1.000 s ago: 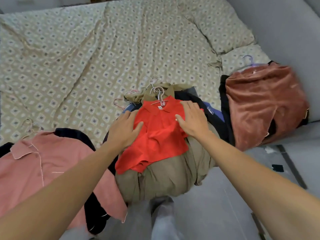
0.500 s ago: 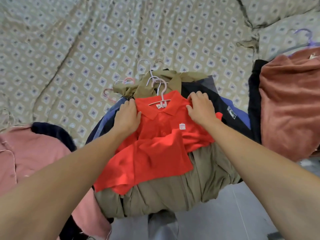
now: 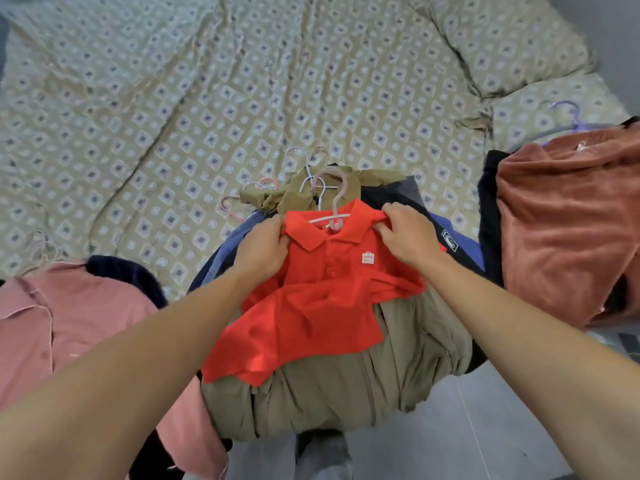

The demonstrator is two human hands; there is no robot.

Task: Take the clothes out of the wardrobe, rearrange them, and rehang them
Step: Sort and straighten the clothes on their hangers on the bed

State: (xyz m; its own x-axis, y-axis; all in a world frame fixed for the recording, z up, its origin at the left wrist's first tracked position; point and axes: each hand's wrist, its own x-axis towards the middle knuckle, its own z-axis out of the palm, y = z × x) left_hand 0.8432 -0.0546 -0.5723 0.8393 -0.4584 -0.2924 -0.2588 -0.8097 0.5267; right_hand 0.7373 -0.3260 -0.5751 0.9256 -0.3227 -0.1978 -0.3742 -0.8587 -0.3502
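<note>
The red polo shirt [image 3: 311, 306] lies face up on top of a pile of garments at the near edge of the bed, its collar toward the far side and its hem hanging toward the person. A small white label is sewn on the chest. A pale pink hanger [image 3: 332, 206] sits inside the collar, with its hook rising above the neckline. The left hand [image 3: 263, 247] grips the shirt at the shoulder seam on its side of the collar, fingers curled into the fabric. The right hand [image 3: 407, 237] grips the opposite shoulder, fingers and thumb pinching the cloth just beside the collar. Directly beneath the shirt lies an olive-khaki garment [image 3: 346, 386], which drapes over the bed edge; its collar shows beyond the red collar, among several more hanger hooks [image 3: 294, 157]. Dark navy and blue garments [image 3: 457, 237] protrude from the pile on both sides, one bearing a small patch. To the left, well apart from the pile, lies a pink buttoned shirt [image 3: 69, 341] over a dark garment. To the right lies a rust-brown velour garment [image 3: 568, 220] on a purple hanger [image 3: 568, 112], over black fabric. All piles rest on a bedsheet [image 3: 173, 98] printed with diamond motifs, with a pillow [image 3: 502, 39] in matching print at the far right. Grey floor tiles [image 3: 467, 427] show below the bed edge.
</note>
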